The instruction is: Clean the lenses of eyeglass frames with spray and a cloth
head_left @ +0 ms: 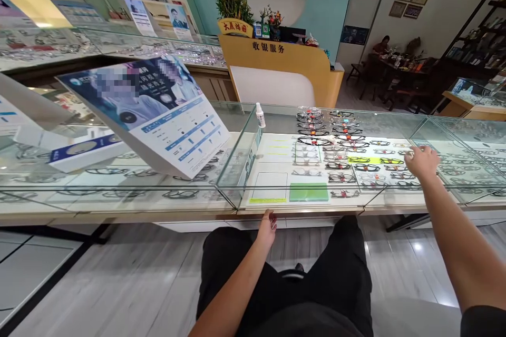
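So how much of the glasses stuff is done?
Done: rows of glasses lie neatly on the glass counter. In hand: nothing yet; the right hand reaches over the frames, the left hand touches the counter's edge. Left: no pair has been picked up.

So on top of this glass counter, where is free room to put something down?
The glass top is bare between the tilted poster board and the right hand, apart from a small spray bottle. Left of that the board and a box crowd it. The left hand is at the front edge.
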A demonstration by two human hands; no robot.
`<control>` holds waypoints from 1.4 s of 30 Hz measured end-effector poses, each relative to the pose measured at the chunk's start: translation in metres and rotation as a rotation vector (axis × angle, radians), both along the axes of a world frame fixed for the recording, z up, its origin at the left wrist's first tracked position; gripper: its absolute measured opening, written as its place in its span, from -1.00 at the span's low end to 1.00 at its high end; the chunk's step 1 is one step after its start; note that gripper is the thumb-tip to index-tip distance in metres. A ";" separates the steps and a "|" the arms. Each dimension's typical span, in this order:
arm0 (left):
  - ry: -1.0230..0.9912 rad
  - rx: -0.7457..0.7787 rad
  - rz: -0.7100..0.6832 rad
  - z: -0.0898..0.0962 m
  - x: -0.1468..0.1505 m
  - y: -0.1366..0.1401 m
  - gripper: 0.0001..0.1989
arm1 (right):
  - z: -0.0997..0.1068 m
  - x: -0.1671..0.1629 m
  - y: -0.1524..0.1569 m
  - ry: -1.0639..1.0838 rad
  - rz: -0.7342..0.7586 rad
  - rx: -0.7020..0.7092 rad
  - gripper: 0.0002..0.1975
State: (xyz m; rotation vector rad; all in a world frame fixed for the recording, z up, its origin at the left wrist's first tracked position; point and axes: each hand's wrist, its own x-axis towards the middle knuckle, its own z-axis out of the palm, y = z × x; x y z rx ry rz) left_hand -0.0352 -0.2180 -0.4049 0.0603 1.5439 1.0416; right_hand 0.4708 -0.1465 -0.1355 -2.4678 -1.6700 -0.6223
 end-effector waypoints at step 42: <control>1.485 0.543 -0.949 0.195 -0.108 -0.082 -0.54 | 0.031 -0.280 -0.075 0.279 0.798 -0.976 -0.76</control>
